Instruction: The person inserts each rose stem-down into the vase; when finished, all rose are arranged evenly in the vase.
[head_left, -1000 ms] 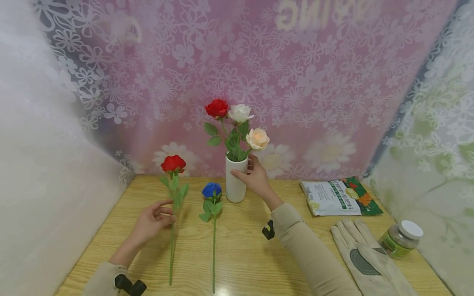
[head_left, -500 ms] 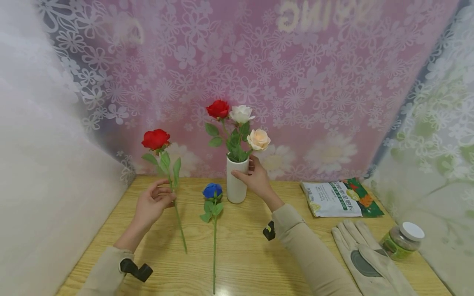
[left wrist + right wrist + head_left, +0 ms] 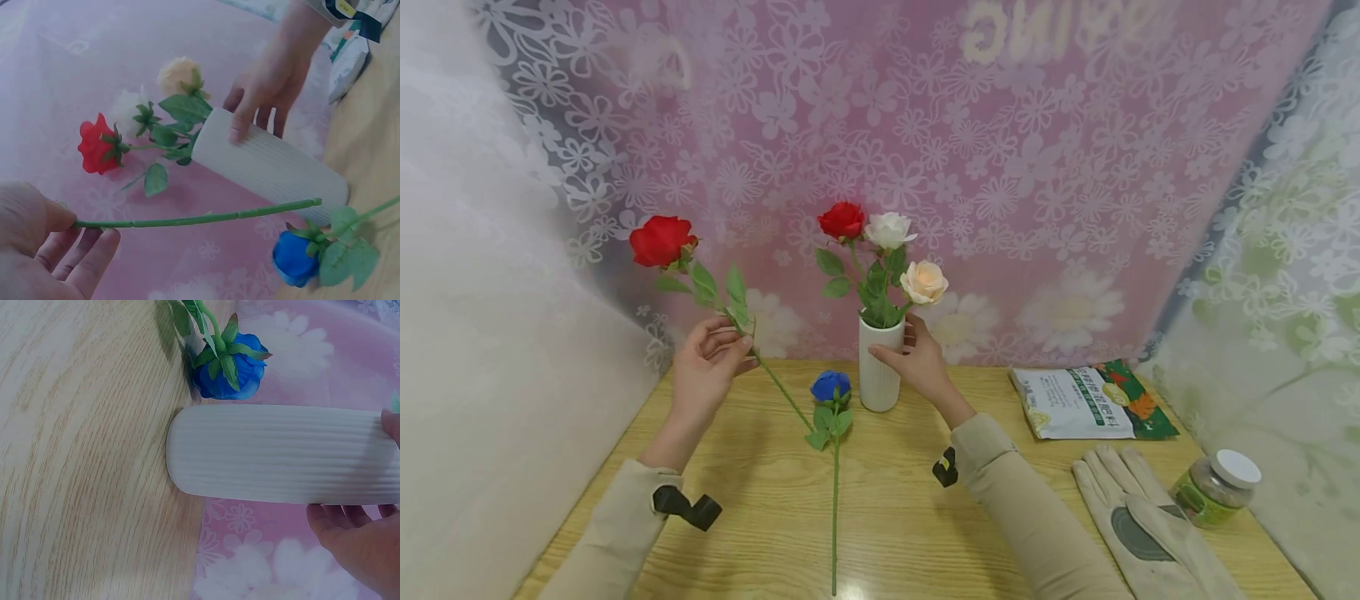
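Note:
My left hand pinches the green stem of a red rose between thumb and fingers. The rose is raised and slanted, its bloom to the upper left and its stem end pointing down right toward the blue rose. In the left wrist view the bare lower stem sticks out from the fingers. My right hand grips the upper part of a white ribbed vase, which stands upright on the table. In the vase are another red rose, a white rose and a cream rose.
The blue rose lies on the wooden table in front of the vase. To the right are a printed packet, pale work gloves and a jar with a white lid. A flowered curtain hangs behind.
My left hand has lifted the red rose off the table and tilted it, bloom going up and left, stem end swinging right. My right hand stays on the vase.

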The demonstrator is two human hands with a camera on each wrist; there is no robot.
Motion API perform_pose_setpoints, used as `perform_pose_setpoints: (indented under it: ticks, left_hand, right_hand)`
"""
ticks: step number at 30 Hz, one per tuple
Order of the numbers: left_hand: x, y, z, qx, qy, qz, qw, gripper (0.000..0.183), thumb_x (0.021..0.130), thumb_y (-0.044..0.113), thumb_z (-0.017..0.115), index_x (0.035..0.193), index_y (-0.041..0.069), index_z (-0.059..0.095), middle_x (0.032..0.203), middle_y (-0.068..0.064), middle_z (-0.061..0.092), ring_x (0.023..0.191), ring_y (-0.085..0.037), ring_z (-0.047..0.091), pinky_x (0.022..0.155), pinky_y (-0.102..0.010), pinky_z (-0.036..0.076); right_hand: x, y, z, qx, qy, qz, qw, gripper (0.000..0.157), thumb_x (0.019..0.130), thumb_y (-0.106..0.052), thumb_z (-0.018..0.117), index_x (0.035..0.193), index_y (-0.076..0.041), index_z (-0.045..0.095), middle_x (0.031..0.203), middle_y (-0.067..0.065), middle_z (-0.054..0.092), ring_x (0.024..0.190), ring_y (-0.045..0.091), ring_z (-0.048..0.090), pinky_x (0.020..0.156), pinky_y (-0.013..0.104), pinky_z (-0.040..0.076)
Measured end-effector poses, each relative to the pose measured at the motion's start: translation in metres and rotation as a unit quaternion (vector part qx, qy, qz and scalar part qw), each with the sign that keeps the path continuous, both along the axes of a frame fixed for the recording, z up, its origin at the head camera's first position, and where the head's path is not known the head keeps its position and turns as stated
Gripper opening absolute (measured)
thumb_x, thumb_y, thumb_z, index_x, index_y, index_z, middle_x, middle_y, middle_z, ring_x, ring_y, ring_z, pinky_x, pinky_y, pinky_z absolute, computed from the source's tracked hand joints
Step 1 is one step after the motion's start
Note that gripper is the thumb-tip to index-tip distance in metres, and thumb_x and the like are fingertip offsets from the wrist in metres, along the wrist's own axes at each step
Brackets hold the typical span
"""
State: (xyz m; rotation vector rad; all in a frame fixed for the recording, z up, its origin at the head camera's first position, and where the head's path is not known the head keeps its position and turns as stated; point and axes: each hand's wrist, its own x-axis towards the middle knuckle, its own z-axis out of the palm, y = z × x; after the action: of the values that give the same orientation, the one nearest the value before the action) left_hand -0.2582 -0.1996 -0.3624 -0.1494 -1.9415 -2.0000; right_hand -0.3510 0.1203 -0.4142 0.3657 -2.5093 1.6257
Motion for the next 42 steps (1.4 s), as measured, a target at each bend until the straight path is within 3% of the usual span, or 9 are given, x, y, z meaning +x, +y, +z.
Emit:
perform_pose_setpoints:
  ticks: [7,14,21,33,42]
  left_hand:
    - [-0.009,0.014,0.019,0.051,0.033,0.024,0.9979,0.034,0.101,0.002,0.068,0.133,0.007,0.056,0.102,0.0,0.066,0.085,-0.011,0.073,0.081,-0.03,0.066]
    - [-0.02,0.024,0.03,0.077,0.075,0.036,0.9935,0.03,0.101,0.004,0.07,0.127,0.007,0.057,0.102,-0.003,0.067,0.087,-0.014,0.074,0.081,-0.031,0.067]
    - [-0.03,0.033,0.039,0.117,0.094,0.04,0.9879,0.027,0.1,0.002,0.069,0.124,0.008,0.059,0.099,-0.003,0.067,0.085,-0.017,0.073,0.081,-0.033,0.067]
    - [-0.041,0.044,0.054,0.14,0.12,0.055,0.9814,0.025,0.1,0.003,0.07,0.119,0.009,0.055,0.1,-0.005,0.066,0.088,-0.019,0.072,0.083,-0.031,0.066]
    - [-0.05,0.053,0.058,0.142,0.145,0.062,0.9771,0.025,0.1,-0.001,0.068,0.12,0.01,0.057,0.097,-0.004,0.067,0.084,-0.019,0.072,0.082,-0.031,0.066]
  right_hand:
    - [0.0,0.001,0.0,0.0,0.0,0.0,1.0,0.098,0.091,-0.047,0.082,0.166,-0.014,0.028,0.153,0.017,0.052,0.135,0.037,0.058,0.108,0.054,0.055]
    - [0.0,0.001,0.001,0.0,0.003,-0.001,1.0,0.098,0.091,-0.047,0.082,0.166,-0.013,0.028,0.153,0.017,0.052,0.135,0.037,0.058,0.107,0.055,0.055]
    - [0.0,0.001,0.0,0.0,0.002,0.003,1.0,0.098,0.092,-0.047,0.081,0.167,-0.014,0.027,0.153,0.016,0.051,0.136,0.036,0.058,0.108,0.054,0.055]
    - [-0.002,0.001,-0.003,-0.001,0.006,0.002,1.0,0.096,0.092,-0.045,0.081,0.166,-0.013,0.028,0.152,0.018,0.052,0.135,0.037,0.059,0.108,0.054,0.055]
    - [-0.001,0.001,-0.002,-0.008,0.005,0.003,1.0,0.096,0.092,-0.044,0.082,0.166,-0.013,0.028,0.151,0.017,0.052,0.134,0.036,0.059,0.107,0.053,0.056]
